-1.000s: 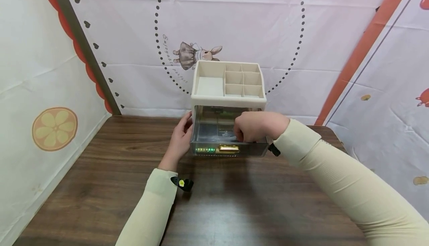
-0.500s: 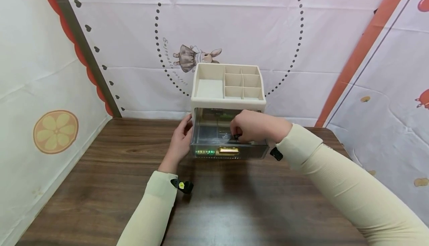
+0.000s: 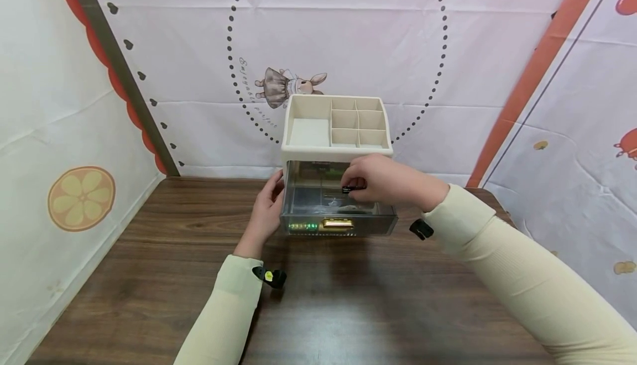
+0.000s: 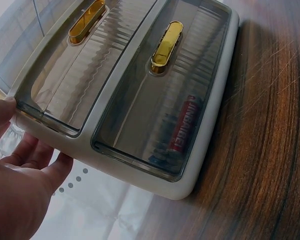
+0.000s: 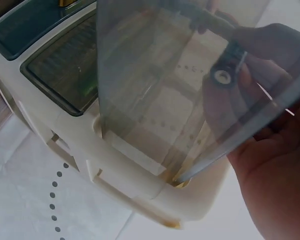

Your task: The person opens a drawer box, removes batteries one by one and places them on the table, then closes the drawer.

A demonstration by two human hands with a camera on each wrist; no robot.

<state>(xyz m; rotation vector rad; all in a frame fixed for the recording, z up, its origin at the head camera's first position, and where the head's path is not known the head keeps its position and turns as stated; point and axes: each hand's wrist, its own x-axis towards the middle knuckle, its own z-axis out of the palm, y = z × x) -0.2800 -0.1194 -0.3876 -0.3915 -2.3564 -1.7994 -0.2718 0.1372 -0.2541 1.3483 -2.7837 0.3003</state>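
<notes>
Tbl (image 3: 318,298), 1 organizer (image 3: 336,150); R hand (image 3: 380,180): 1 blk item (image 3: 351,189).

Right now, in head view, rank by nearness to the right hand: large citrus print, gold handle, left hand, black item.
1. Black item: pinched in right hand.
2. Gold handle: front of organizer.
3. Left hand: organizer's left side.
4. Citrus print: far left.

2 sleeved arms (image 3: 502,271) reach forward, left hand (image 3: 265,214) loosely extended, right hand (image 3: 385,181) pinching.
</notes>
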